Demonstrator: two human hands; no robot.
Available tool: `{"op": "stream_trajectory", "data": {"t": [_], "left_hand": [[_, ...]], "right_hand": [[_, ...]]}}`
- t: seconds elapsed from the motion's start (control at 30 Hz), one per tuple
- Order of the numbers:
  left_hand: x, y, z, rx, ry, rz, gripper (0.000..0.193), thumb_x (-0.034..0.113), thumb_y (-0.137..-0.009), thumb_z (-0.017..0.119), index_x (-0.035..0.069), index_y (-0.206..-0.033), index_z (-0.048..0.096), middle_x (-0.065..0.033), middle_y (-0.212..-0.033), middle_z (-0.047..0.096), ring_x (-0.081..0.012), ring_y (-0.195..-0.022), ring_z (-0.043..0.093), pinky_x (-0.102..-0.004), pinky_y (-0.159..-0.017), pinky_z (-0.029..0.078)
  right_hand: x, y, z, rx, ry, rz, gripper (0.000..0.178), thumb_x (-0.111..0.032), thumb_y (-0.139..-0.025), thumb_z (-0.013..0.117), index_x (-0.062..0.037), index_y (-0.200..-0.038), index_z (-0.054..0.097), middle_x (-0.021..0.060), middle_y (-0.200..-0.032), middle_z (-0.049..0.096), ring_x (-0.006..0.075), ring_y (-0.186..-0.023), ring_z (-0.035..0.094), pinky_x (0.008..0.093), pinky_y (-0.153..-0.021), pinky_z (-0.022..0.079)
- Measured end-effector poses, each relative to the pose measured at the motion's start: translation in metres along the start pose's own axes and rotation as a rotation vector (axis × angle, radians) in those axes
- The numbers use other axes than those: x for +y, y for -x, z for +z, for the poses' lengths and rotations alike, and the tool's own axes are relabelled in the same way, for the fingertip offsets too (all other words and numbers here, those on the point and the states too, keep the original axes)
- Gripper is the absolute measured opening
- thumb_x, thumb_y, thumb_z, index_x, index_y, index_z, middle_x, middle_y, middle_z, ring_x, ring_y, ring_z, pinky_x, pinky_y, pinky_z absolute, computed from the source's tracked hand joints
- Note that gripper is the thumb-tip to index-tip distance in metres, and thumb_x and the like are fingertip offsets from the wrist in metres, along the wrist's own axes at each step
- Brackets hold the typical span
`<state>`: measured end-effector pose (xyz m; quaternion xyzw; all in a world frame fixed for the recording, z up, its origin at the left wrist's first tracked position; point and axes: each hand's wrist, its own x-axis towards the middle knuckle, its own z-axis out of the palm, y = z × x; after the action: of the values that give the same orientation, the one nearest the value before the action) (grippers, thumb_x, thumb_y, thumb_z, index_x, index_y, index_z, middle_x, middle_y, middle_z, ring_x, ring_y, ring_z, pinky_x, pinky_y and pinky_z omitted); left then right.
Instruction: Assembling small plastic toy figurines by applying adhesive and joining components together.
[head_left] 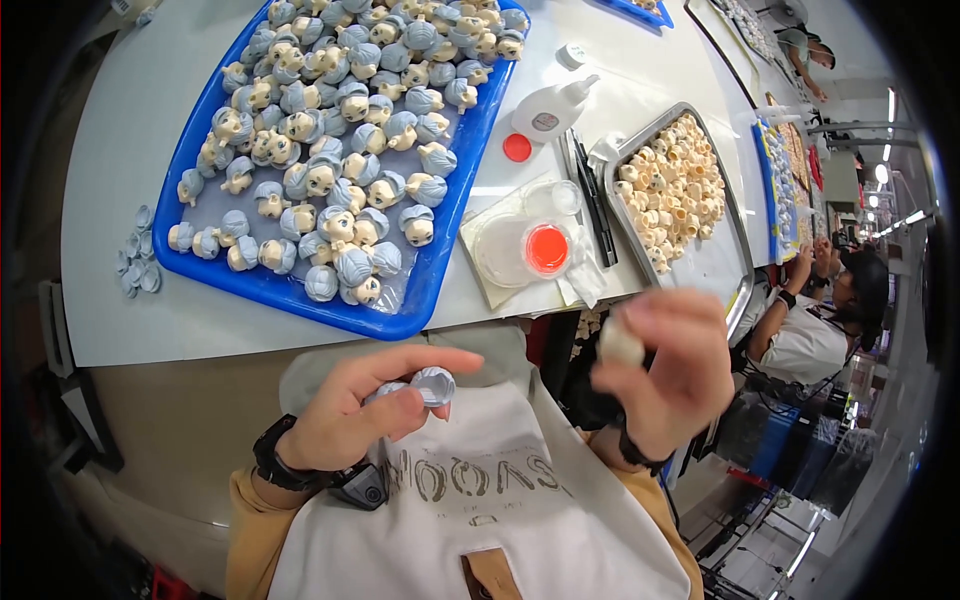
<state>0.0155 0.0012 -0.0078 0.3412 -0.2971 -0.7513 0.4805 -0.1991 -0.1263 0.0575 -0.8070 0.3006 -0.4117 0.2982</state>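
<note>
So the left hand (pixel 365 405) had its thumb and fingers clamped on a light blue hair shell (pixel 434 386), held over the lap just short of the counter (pixel 110 320). The hollow side faced up and out, I'd guess so the person could see into it. Another bit of blue peeked out next to it, half hidden by the thumb.

The right hand (pixel 680 365) was pinched on a pale rounded piece (pixel 622 345), well apart from the shell. That hand was blurry, so don't hold me to the exact shape.

The metal tray (pixel 706 258) of small hollow cream parts (pixel 680 180) sat on the right, probably for an easy reach from that side. The big blue tray (pixel 385 322) of blue-haired doll heads (pixel 340 225) took up the left-centre, its raised rim likely there to stop them rolling off. Between the trays stood a white squeeze bottle (pixel 545 110) and a clear jar (pixel 500 250) with a red round top, presumably handy for either side.
</note>
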Motion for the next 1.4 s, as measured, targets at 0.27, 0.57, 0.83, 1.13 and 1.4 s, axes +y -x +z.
{"op": "stream_trajectory", "data": {"t": [0.27, 0.57, 0.83, 1.13, 1.4], "left_hand": [[0.002, -0.001, 0.013, 0.152, 0.056, 0.096, 0.041, 0.026, -0.096, 0.050, 0.000, -0.127, 0.047, -0.0026, -0.089, 0.058, -0.0018, -0.067, 0.045, -0.0164, -0.060, 0.037], [-0.009, -0.001, 0.000, 0.240, 0.085, 0.186, 0.039, 0.035, -0.094, 0.057, 0.000, -0.109, 0.048, -0.0100, -0.087, 0.062, -0.0037, -0.053, 0.044, -0.0169, -0.050, 0.036], [-0.012, -0.001, -0.004, 0.297, 0.091, 0.289, 0.038, 0.038, -0.094, 0.057, 0.004, -0.108, 0.048, -0.0112, -0.086, 0.062, -0.0044, -0.053, 0.044, -0.0182, -0.050, 0.037], [-0.007, 0.002, 0.001, 0.312, 0.118, 0.186, 0.044, 0.033, -0.096, 0.054, -0.001, -0.123, 0.048, -0.0049, -0.088, 0.059, -0.0037, -0.063, 0.043, -0.0171, -0.058, 0.036], [-0.004, -0.003, 0.005, 0.159, 0.078, 0.159, 0.042, 0.031, -0.097, 0.053, -0.001, -0.123, 0.054, -0.0007, -0.093, 0.055, -0.0026, -0.066, 0.042, -0.0176, -0.060, 0.035]], "right_hand": [[0.022, -0.023, 0.005, -0.189, 0.167, 0.113, 0.029, 0.001, -0.064, 0.079, -0.0001, -0.090, 0.064, 0.0106, -0.084, 0.063, 0.0211, -0.074, 0.060, 0.0295, -0.065, 0.048], [0.031, -0.042, 0.010, -0.323, 0.323, -0.034, 0.028, -0.008, -0.062, 0.080, -0.0041, -0.082, 0.062, 0.0070, -0.079, 0.060, 0.0266, -0.075, 0.055, 0.0349, -0.066, 0.043], [0.032, -0.047, 0.010, -0.404, 0.371, -0.049, 0.028, -0.010, -0.063, 0.079, -0.0050, -0.081, 0.059, 0.0060, -0.078, 0.058, 0.0272, -0.073, 0.053, 0.0367, -0.067, 0.042], [0.039, -0.026, 0.011, -0.290, 0.302, 0.036, 0.031, -0.011, -0.062, 0.082, -0.0054, -0.082, 0.059, 0.0070, -0.080, 0.059, 0.0264, -0.076, 0.056, 0.0352, -0.069, 0.043], [0.010, 0.001, 0.024, -0.208, -0.103, -0.181, 0.040, -0.014, -0.059, 0.087, -0.0078, -0.089, 0.063, 0.0040, -0.083, 0.062, 0.0204, -0.070, 0.059, 0.0308, -0.062, 0.043]]}}
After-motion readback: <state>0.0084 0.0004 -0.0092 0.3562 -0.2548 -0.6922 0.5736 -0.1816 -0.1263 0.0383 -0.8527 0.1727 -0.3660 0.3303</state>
